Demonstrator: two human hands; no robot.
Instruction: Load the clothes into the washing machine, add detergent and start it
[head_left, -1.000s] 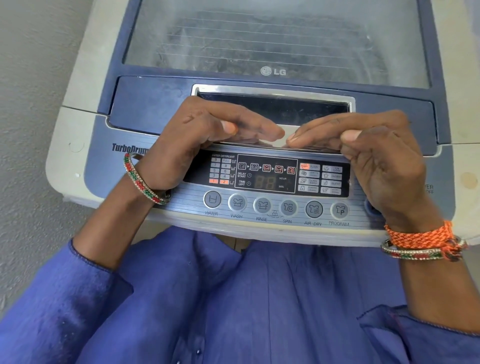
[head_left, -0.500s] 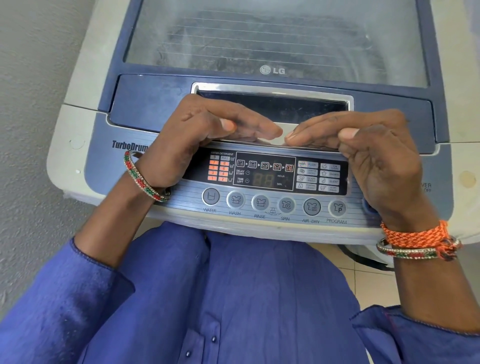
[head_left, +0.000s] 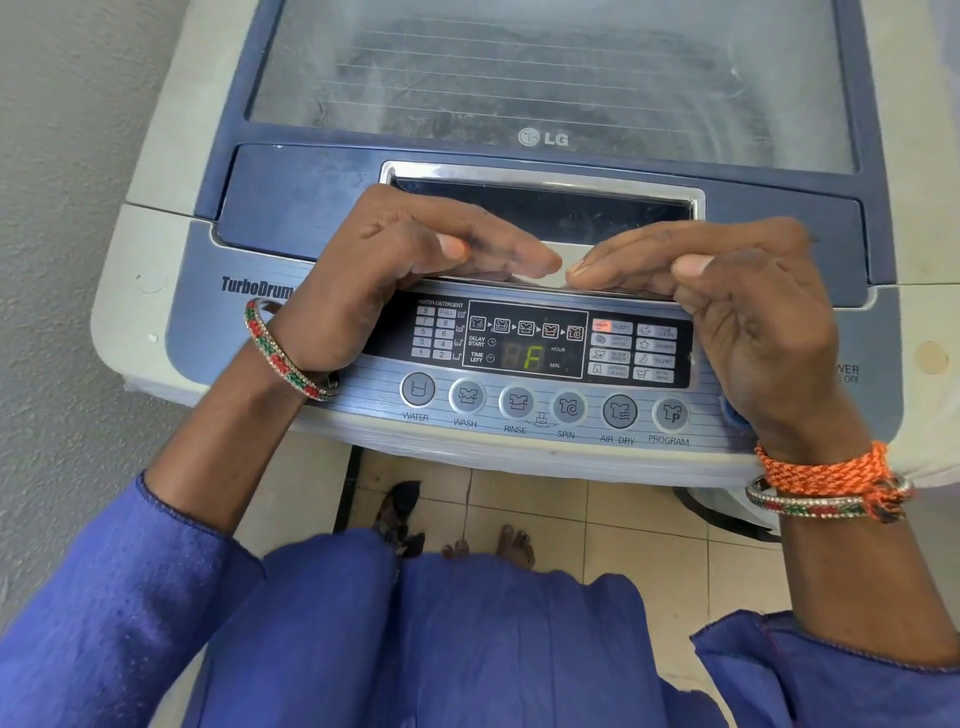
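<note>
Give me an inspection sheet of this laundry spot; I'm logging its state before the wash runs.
Surface: washing machine top, stained.
Job's things: glass lid shut; control panel lit, display shows F; no detergent seen.
Clutter: nothing seen.
Hands: left hand and right hand rest at the lid's front edge, holding nothing.
Cables: dark hose or cable under the machine's right side.
Surroundings: grey wall, tiled floor.

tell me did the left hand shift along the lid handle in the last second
No. The left hand rests at the same spot on the lid handle, above the control panel.
</note>
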